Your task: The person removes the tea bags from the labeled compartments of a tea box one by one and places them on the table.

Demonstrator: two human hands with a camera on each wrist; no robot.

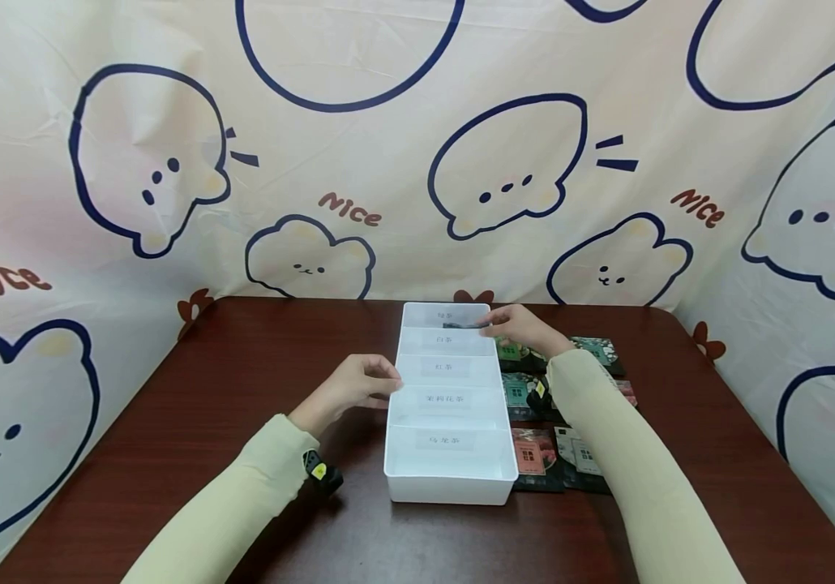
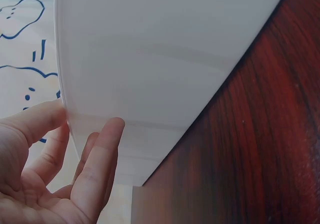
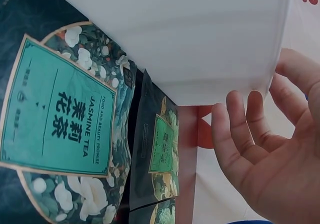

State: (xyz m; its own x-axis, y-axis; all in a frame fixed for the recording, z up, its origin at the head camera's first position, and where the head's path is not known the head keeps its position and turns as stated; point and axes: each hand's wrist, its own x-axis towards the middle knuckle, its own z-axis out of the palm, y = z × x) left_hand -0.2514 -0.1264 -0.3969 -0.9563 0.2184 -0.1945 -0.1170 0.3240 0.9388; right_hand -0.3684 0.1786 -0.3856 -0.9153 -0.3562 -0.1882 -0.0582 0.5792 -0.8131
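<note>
A long white box with several labelled compartments in a row stands lengthwise on the table. My left hand is at its left side, thumb and forefinger pinching the rim, other fingers beside the outer wall. At the far end my right hand reaches over the right rim. Its fingertips pinch a thin dark packet, seen edge-on in the farthest compartment. The right wrist view shows the hand against the rim, with the packet hidden behind the box wall.
Several dark tea pouches lie right of the box, among them a green one, a jasmine tea pouch, an orange-labelled one and a white-labelled one. My right forearm covers part of them. A patterned cloth hangs behind the brown table.
</note>
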